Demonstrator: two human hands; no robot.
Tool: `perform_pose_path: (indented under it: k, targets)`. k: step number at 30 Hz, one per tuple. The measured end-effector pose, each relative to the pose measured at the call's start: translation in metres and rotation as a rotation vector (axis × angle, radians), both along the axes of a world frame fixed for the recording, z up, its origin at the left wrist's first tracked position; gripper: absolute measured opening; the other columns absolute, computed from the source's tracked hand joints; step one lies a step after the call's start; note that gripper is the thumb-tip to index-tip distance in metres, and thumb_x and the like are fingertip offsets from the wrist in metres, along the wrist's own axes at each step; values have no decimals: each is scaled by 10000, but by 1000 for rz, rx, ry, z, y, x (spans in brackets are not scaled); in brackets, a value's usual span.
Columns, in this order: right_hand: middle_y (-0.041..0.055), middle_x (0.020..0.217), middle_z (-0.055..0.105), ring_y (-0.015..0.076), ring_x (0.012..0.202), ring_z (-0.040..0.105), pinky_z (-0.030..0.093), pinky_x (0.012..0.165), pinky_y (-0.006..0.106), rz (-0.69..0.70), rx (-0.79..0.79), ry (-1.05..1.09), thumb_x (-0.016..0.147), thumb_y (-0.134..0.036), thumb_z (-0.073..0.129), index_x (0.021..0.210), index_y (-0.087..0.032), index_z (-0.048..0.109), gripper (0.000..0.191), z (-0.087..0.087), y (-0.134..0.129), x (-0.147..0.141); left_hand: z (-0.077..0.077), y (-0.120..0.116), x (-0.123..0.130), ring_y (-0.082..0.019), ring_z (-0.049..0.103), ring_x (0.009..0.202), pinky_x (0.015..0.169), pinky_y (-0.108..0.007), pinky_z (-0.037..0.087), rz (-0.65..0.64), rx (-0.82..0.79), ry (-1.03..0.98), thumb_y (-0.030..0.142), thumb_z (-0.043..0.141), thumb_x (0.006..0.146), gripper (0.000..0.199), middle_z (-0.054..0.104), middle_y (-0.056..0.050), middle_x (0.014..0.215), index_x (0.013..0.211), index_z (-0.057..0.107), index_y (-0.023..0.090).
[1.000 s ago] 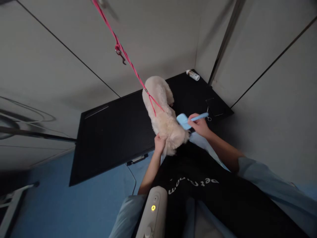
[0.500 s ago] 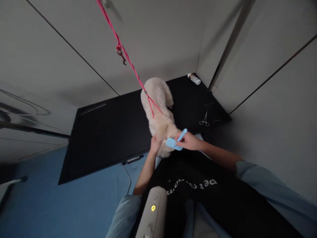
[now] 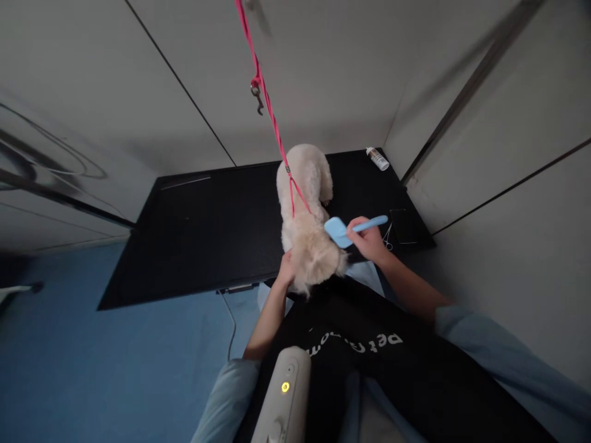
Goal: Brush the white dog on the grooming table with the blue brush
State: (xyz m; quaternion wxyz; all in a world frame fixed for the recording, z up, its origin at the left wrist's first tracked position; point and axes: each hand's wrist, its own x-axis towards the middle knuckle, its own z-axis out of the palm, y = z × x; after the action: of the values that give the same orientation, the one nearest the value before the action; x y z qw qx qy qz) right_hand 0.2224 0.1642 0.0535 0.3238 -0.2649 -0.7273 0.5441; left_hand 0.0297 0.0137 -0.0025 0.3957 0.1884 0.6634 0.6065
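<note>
Cream dog (image 3: pixel 305 229) between left hand (image 3: pixel 287 268), tight on its head (image 3: pixel 319 258), and right hand (image 3: pixel 368 240), around blue brush (image 3: pixel 337 232).

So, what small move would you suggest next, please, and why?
Perhaps the right hand could lay the blue brush on the dog's head: it holds the brush close to one side of the head, and the left hand is against the other side, which may steady it.
</note>
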Motion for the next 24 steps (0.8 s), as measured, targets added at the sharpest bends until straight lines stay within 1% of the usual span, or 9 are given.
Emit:
perform_pose_path:
  k: [3, 4, 8, 11, 13, 17, 21, 22, 24]
  targets:
    - [-11, 720, 629, 153, 637, 557, 474, 601, 289, 238, -63, -87, 790, -403, 807, 831, -223, 663, 234, 0, 1, -4, -5, -1, 0, -202, 628, 672, 680, -297, 552, -14, 7, -15, 171, 868, 575, 219, 676, -32, 636, 626, 659, 211]
    - [-19, 696, 613, 149, 621, 544, 462, 587, 283, 238, -80, -97, 791, -401, 801, 831, -222, 662, 230, 1, 3, -5, -6, -1, -1, -210, 646, 691, 690, -295, 557, -17, 7, -16, 190, 879, 587, 228, 678, -33, 636, 625, 657, 219]
    - [-26, 696, 595, 146, 632, 531, 455, 602, 281, 30, -19, -28, 816, -383, 773, 850, -228, 663, 193, 7, 9, -8, -4, -2, -1, -218, 657, 712, 714, -303, 561, -27, -24, 23, 211, 872, 654, 263, 635, -19, 589, 587, 618, 227]
    - [-10, 733, 641, 153, 658, 574, 484, 628, 292, 284, -38, -107, 769, -352, 806, 836, -219, 683, 193, 12, 5, -9, 0, -3, -1, -213, 647, 710, 761, -329, 575, -32, -29, 39, 144, 831, 665, 210, 631, -16, 608, 616, 639, 214]
    - [-12, 719, 642, 153, 644, 579, 481, 617, 290, 351, -69, -159, 762, -343, 803, 833, -213, 683, 192, 14, 3, -11, 0, -3, -1, -220, 657, 732, 784, -340, 586, -22, -29, 44, 119, 828, 652, 187, 659, -27, 647, 642, 665, 209]
    - [-24, 712, 618, 144, 629, 554, 461, 606, 279, 105, -8, -90, 824, -363, 767, 872, -220, 664, 183, 17, 2, -13, -4, -3, -2, -255, 688, 782, 784, -362, 594, -15, -52, 43, 186, 864, 652, 174, 700, -44, 694, 671, 692, 204]
    - [-11, 717, 654, 152, 639, 594, 475, 587, 272, 259, -105, -140, 778, -376, 809, 828, -212, 656, 230, 13, 0, -11, -5, -4, -4, -286, 730, 860, 797, -373, 603, -34, -19, 17, 236, 890, 628, 197, 754, -65, 769, 756, 744, 203]
    - [-14, 703, 650, 151, 629, 593, 470, 579, 269, 214, -121, -150, 774, -377, 805, 815, -211, 648, 232, 12, 1, -10, -5, -4, -5, -278, 729, 853, 784, -367, 602, -38, -22, 18, 239, 899, 617, 205, 760, -67, 774, 752, 747, 213]
    - [-23, 676, 629, 145, 615, 578, 457, 572, 265, -15, -93, -131, 792, -380, 778, 811, -216, 634, 219, 12, 5, -5, -2, -5, -7, -256, 709, 804, 738, -348, 592, -48, -52, 26, 245, 908, 611, 208, 738, -60, 721, 686, 715, 228]
